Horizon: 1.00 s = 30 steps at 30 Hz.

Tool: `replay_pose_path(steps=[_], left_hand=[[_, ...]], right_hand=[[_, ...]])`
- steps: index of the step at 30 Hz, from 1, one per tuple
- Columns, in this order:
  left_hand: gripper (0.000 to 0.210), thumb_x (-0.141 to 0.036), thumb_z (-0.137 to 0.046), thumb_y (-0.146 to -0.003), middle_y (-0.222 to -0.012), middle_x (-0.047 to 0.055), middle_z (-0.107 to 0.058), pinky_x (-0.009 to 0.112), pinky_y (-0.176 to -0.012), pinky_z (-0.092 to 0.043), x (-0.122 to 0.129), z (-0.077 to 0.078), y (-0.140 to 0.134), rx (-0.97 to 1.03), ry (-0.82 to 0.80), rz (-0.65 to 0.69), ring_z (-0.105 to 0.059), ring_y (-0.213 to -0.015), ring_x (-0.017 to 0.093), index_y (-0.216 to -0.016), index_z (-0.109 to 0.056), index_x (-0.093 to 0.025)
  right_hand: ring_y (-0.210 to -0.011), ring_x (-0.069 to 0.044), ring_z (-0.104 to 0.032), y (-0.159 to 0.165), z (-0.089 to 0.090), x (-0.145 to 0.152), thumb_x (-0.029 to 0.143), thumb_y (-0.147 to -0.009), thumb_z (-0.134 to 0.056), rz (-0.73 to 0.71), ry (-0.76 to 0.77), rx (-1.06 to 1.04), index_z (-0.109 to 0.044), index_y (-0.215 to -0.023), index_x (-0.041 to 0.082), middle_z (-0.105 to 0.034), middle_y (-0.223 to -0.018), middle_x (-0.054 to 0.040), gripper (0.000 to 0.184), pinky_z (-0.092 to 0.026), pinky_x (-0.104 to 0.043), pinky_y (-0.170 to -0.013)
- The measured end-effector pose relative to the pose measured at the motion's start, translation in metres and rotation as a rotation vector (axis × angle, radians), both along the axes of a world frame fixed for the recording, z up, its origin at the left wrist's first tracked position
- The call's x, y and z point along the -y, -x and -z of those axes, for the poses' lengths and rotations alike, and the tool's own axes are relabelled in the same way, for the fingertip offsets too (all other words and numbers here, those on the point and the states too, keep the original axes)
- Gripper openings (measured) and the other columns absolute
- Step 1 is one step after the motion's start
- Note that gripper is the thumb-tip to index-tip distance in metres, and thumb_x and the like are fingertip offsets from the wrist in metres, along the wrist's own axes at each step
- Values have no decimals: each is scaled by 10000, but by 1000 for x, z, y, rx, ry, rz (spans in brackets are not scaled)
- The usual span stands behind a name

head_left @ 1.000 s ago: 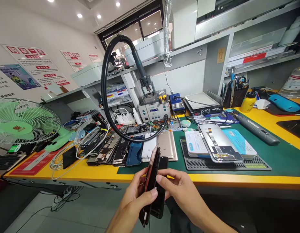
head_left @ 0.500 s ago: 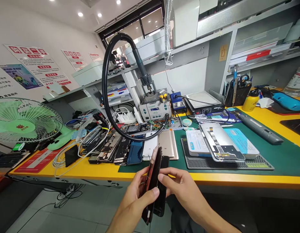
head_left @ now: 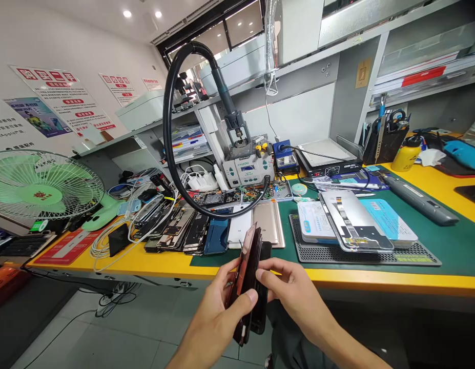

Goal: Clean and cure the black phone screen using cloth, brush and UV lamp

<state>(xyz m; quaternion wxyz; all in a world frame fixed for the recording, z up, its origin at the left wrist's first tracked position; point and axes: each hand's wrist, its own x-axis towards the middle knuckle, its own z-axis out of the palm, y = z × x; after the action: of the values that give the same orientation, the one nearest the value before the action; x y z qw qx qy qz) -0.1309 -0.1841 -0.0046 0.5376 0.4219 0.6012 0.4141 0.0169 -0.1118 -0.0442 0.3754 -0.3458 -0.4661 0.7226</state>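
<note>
My left hand [head_left: 218, 312] is closed around a stack of thin dark phone screens [head_left: 245, 277], held on edge in front of the bench, with the thumb across the near side. Against the right side of the stack is a black phone-sized panel [head_left: 262, 312]. My right hand [head_left: 298, 294] pinches this panel, its thumb and index finger by the stack's upper right edge; the other fingers are partly hidden behind. Just beyond my hands, gold tablet backs [head_left: 275, 225] lie on the green mat [head_left: 222, 260].
Rows of phone screens [head_left: 171, 230] and cables [head_left: 102, 246] lie on the left. A hot-air station [head_left: 247, 171] with a looping black hose [head_left: 170, 102] stands behind. At right, a loose screen [head_left: 354, 220] rests on boxes over a perforated mat [head_left: 371, 259]. A green fan [head_left: 41, 189] stands far left.
The camera view has shifted slightly, so the bench things sit a little further right. Both hands keep their hold on the stack and the black panel, with only small movement.
</note>
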Motion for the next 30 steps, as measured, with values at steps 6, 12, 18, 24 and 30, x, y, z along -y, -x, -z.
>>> replay_pose_path(steps=[6,12,18,24,30], left_hand=[[629,-354,-664,-881,-1431,93,-526,351,-1056,-451,-2,3,3,4,18,-20,-546,-1257,214,-1415,-360,-220],[620,-308,-676,-867,-1397,93,-560,343,-1027,-466,0,2,3,34,-8,-29,-568,-1234,220,-1399,-372,-215],[684,-307,-716,-832,-1315,100,-592,339,-1004,-472,-2,5,0,-43,-26,-63,-608,-1144,212,-1403,-354,-197],[708,-283,-696,-839,-1236,75,-630,329,-884,-525,-3,2,-6,-177,-61,-83,-661,-995,202,-1420,-295,-238],[694,-322,-697,-843,-1276,71,-623,331,-913,-510,-1,4,-3,-354,-75,-135,-651,-1048,207,-1416,-310,-270]], right_hand=[[-582,-105,-495,0,3,0,384,-807,-696,8,4,31,-709,-854,135,-635,-735,0,253,-483,-233,-562],[-601,-108,-520,0,2,-1,330,-812,-674,-6,-19,52,-727,-881,138,-676,-777,-9,210,-482,-223,-562],[-568,-108,-516,1,4,-1,300,-803,-627,-19,-14,78,-722,-857,139,-673,-759,-8,194,-477,-235,-555],[-543,-113,-495,4,10,0,232,-765,-559,-15,-5,129,-674,-734,151,-648,-698,-10,144,-437,-238,-529],[-519,-110,-465,6,9,2,225,-726,-544,26,41,141,-569,-648,179,-536,-593,31,94,-417,-238,-517]])
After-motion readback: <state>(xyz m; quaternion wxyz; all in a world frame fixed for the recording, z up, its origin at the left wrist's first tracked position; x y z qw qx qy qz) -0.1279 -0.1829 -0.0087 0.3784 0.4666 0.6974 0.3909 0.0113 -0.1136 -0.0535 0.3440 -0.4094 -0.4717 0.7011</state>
